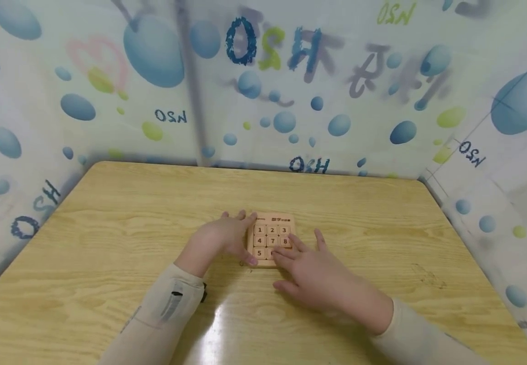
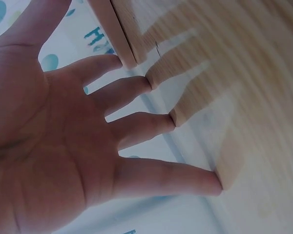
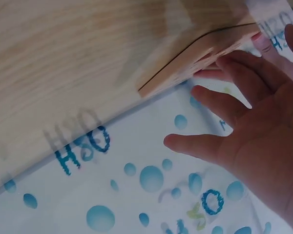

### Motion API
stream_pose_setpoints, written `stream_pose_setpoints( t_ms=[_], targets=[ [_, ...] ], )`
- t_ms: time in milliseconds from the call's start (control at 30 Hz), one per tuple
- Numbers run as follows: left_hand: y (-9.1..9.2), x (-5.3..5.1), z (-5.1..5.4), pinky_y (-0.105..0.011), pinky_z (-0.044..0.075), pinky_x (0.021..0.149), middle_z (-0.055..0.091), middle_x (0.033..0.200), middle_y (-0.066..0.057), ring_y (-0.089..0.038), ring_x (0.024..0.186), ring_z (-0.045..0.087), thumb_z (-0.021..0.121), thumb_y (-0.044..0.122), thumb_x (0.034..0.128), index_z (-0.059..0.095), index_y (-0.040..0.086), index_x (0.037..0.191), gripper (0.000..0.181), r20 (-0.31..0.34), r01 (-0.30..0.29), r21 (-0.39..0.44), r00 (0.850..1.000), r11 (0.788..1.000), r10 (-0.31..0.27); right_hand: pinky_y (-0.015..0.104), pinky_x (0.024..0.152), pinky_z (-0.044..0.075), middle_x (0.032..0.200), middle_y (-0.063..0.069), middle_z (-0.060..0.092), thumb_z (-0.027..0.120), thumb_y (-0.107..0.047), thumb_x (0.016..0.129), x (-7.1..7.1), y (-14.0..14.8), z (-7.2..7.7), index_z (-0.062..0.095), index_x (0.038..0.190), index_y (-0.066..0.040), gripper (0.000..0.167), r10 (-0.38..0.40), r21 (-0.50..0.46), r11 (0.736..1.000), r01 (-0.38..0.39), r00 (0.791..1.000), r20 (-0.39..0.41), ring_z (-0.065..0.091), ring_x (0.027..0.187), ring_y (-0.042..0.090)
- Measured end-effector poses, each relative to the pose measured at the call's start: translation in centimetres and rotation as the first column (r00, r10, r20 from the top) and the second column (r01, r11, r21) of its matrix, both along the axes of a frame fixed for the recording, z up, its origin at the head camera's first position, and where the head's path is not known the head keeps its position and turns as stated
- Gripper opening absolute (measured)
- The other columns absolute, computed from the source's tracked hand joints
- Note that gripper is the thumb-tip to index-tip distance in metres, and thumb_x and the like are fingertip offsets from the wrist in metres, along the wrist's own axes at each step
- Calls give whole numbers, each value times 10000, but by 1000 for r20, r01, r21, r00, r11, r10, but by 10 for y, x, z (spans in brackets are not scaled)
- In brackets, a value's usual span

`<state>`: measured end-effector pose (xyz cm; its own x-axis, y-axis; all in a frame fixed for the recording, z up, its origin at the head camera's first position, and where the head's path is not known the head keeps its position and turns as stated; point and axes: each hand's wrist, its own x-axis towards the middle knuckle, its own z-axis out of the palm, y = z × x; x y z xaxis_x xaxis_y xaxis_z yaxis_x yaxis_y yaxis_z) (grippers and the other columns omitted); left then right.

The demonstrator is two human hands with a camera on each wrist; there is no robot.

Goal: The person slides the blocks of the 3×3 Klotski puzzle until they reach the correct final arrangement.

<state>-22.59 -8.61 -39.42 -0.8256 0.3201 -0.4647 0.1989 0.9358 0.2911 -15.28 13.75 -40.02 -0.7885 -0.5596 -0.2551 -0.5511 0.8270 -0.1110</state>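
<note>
A small wooden number board (image 1: 268, 264) lies flat on the table, its square tiles reading 1, 2, 3, then 4, 7, 8, then 5 and a partly covered 6. My left hand (image 1: 219, 235) touches the board's left side, thumb near the lower left corner and a finger at the upper left. In the left wrist view that hand (image 2: 63, 141) has spread fingers resting on the tabletop beside the board (image 2: 115, 29). Fingers of my right hand (image 1: 320, 276) reach over the lower right tiles and hide that corner. The right wrist view shows this hand (image 3: 263, 126) with extended fingers by the board (image 3: 171, 70).
The wooden table (image 1: 131, 203) extends around the board on all sides. Behind it and at both sides hangs a pale wall covering (image 1: 254, 111) printed with blue and green drops and lettering. Light glares off the tabletop near its front.
</note>
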Motion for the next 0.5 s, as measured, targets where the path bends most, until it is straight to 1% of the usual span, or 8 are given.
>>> stream_pose_setpoints(
  t_ms=[133, 233, 367, 500],
  targets=[
    [0, 1, -1, -799, 231, 1239, 132, 1796, -122, -514, 1638, 125, 902, 518, 789, 186, 224, 1722, 1212, 0, -4, 9, 1000, 1000, 4, 815, 1270, 104, 1713, -42, 408, 554, -586, 1059, -7, 7, 1, 513, 1595, -212, 655, -53, 42, 998, 54, 998, -30, 287, 1640, 359],
    [0, 1, -1, -795, 232, 1243, 137, 1797, -121, -511, 1640, 123, 900, 520, 792, 192, 225, 1722, 1206, 3, -8, 7, 1000, 1000, 8, 827, 1258, 121, 1717, -36, 403, 565, -587, 1054, -9, 11, 0, 495, 1606, -195, 681, -62, 63, 996, 63, 998, -22, 306, 1630, 373],
    [0, 0, -2, -796, 224, 1245, 128, 1799, -108, -500, 1646, 109, 899, 526, 789, 185, 239, 1723, 1210, 13, -15, 5, 1000, 1000, 15, 823, 1263, 117, 1718, -63, 401, 566, -602, 1049, -3, 14, 0, 489, 1611, -200, 696, -59, 73, 996, 57, 998, 24, 306, 1634, 357],
    [1, 0, -1, -801, 215, 1244, 117, 1802, -93, -486, 1652, 95, 902, 527, 785, 181, 254, 1723, 1214, 20, -23, 4, 1000, 1000, 23, 811, 1267, 145, 1706, -77, 422, 560, -620, 1044, 5, 15, 5, 516, 1595, -212, 687, -53, 86, 995, 48, 997, 56, 326, 1627, 356]
  ],
)
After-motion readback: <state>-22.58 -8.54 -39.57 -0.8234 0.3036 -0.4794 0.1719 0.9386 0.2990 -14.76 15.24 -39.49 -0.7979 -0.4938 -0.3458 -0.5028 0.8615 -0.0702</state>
